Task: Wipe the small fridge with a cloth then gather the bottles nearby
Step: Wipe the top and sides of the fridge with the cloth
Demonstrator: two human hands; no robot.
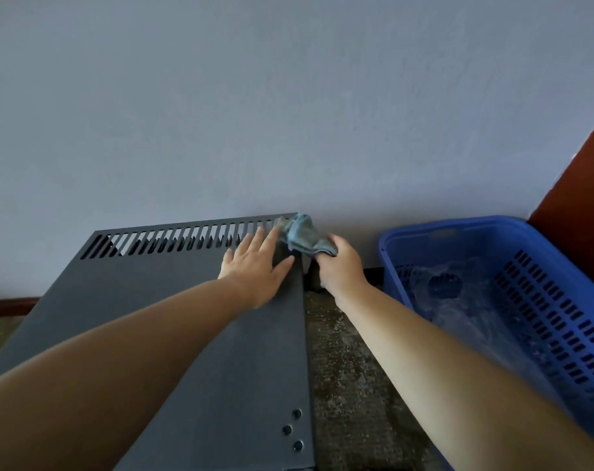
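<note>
The small fridge [146, 300] is a dark grey box seen from above, with a row of vent slots along its far edge by the wall. My left hand [255, 270] lies flat and open on its top near the far right corner. My right hand [339, 266] grips a crumpled blue-grey cloth [302, 234] and presses it against the fridge's far right corner and upper side. Inside the basket on the right, clear plastic bottles [458, 300] show only dimly.
A blue slotted plastic basket [560, 300] stands on the floor right of the fridge. Speckled dark floor [350, 385] runs between them. A grey wall [289, 113] rises directly behind, and a red-brown surface [581, 198] shows at the far right.
</note>
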